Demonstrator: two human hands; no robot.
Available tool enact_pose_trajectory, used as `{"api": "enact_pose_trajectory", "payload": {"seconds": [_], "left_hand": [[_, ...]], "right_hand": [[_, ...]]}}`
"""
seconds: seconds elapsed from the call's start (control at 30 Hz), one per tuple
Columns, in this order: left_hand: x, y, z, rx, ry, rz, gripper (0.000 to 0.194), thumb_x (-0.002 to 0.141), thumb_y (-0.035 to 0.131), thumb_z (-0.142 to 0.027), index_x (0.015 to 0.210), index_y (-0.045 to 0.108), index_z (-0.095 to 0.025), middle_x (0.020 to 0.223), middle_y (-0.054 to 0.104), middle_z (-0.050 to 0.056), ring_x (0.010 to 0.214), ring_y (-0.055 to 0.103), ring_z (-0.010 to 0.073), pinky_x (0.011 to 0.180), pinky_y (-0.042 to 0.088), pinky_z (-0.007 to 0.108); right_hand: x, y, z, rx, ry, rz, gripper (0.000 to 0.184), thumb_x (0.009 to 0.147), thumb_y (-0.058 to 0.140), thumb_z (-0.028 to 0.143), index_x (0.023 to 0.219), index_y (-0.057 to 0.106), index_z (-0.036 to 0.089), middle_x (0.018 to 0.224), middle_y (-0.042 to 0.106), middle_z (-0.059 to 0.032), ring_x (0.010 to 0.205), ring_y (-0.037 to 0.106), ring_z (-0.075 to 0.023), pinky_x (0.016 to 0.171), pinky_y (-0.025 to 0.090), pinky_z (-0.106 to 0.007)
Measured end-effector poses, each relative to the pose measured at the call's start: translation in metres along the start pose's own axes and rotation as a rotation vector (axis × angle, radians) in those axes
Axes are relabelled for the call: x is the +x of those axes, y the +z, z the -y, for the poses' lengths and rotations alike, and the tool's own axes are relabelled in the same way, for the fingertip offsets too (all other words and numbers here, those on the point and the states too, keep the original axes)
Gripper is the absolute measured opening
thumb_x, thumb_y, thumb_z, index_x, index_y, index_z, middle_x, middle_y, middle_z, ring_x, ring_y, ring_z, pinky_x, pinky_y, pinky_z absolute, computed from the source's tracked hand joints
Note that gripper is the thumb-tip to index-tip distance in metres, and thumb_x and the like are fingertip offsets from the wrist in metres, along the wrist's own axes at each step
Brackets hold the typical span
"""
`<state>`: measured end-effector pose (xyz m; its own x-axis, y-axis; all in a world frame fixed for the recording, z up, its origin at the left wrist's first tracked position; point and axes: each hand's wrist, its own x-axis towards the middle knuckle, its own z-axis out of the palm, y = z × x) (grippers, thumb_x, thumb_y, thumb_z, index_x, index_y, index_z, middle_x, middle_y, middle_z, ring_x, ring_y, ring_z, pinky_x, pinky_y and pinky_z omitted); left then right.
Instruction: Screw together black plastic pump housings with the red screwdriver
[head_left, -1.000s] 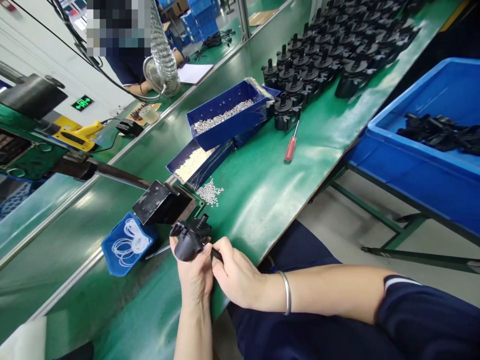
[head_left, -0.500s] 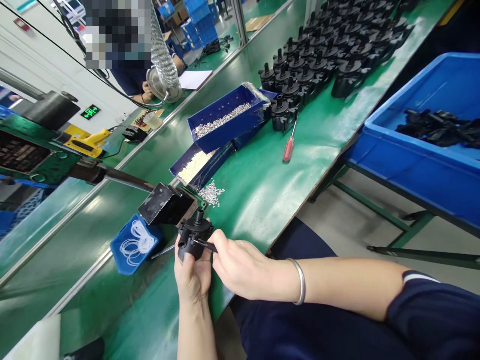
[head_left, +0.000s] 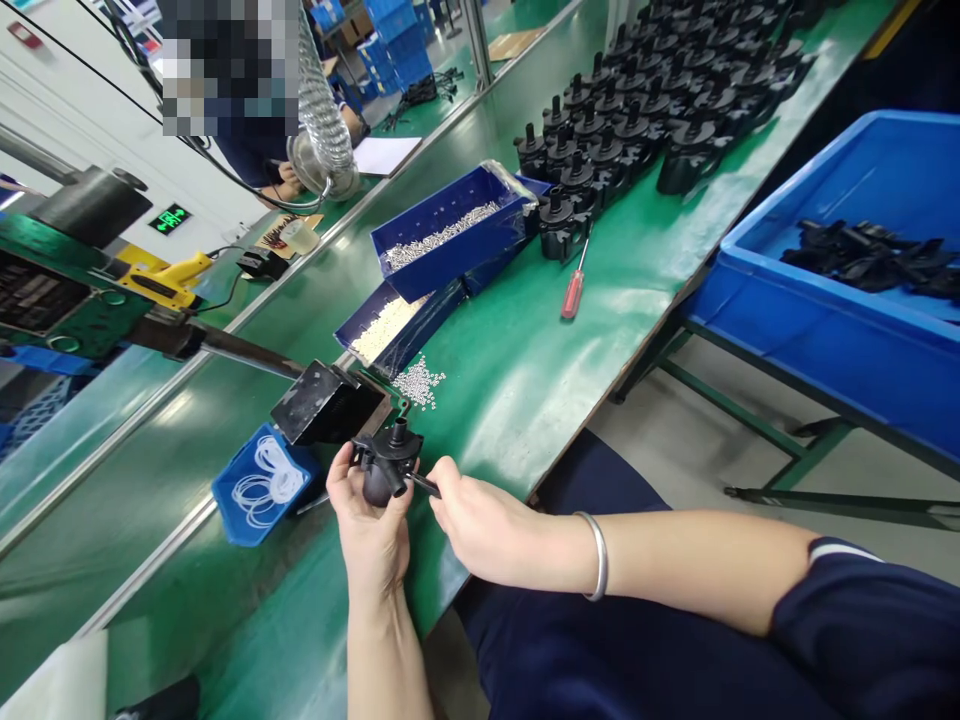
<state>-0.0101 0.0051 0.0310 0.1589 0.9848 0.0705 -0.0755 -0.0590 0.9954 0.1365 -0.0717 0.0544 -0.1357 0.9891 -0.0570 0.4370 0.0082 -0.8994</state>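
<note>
My left hand (head_left: 371, 540) is closed around a black plastic housing (head_left: 385, 468) with a short upright spout on top, thumb in front and fingers behind. My right hand (head_left: 487, 525) pinches a thin black tool (head_left: 426, 485), its tip at the housing's right side; the fingers hide much of it, so its kind is unclear. Just behind the housing is a black metal block (head_left: 330, 402) on the press. Small metal rings (head_left: 420, 382) lie in a loose pile on the green bench (head_left: 510, 400) beyond my hands.
Blue bins hold screws (head_left: 442, 235) and small cream-coloured parts (head_left: 386, 325). A red-handled screwdriver (head_left: 573, 295) lies near rows of black housings (head_left: 630, 130). White rings fill a small blue tray (head_left: 244, 540). At right stands a blue crate (head_left: 810, 330) with black parts. Another person (head_left: 255, 150) sits opposite.
My left hand has turned the housing, so its side spout now points toward my right hand. The thin black tool stays at its side in my right hand.
</note>
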Motion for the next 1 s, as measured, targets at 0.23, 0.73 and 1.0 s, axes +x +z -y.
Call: {"api": "enact_pose_trajectory", "payload": {"seconds": [0.23, 0.73, 1.0], "left_hand": [[-0.004, -0.004, 0.009, -0.033, -0.044, 0.015, 0.068, 0.065, 0.09, -0.025, 0.122, 0.054, -0.03, 0.124, 0.061, 0.003, 0.102, 0.069, 0.02, 0.093, 0.055, 0.034], [-0.007, 0.003, 0.009, -0.095, 0.087, -0.006, 0.088, 0.06, 0.093, -0.03, 0.136, 0.05, -0.039, 0.133, 0.056, 0.004, 0.118, 0.062, 0.0268, 0.099, 0.056, 0.045], [-0.008, -0.001, 0.013, 0.06, 0.09, -0.006, 0.075, 0.058, 0.095, -0.03, 0.125, 0.061, -0.031, 0.119, 0.063, 0.003, 0.099, 0.07, 0.0216, 0.09, 0.06, 0.036]], "right_hand": [[0.003, 0.012, -0.002, -0.169, -0.025, -0.036, 0.019, 0.092, 0.035, 0.003, 0.108, 0.037, 0.013, 0.08, 0.064, -0.0075, 0.065, 0.064, -0.0179, 0.051, 0.036, -0.026], [-0.009, 0.012, 0.003, -0.658, -0.366, -0.131, 0.022, 0.086, 0.04, -0.001, 0.105, 0.045, 0.009, 0.094, 0.052, -0.009, 0.076, 0.059, -0.0184, 0.049, 0.045, -0.026], [-0.018, 0.005, -0.007, -0.747, -0.374, -0.156, 0.027, 0.087, 0.042, 0.0, 0.113, 0.047, 0.005, 0.092, 0.054, -0.0093, 0.071, 0.059, -0.0169, 0.049, 0.046, -0.026]]}}
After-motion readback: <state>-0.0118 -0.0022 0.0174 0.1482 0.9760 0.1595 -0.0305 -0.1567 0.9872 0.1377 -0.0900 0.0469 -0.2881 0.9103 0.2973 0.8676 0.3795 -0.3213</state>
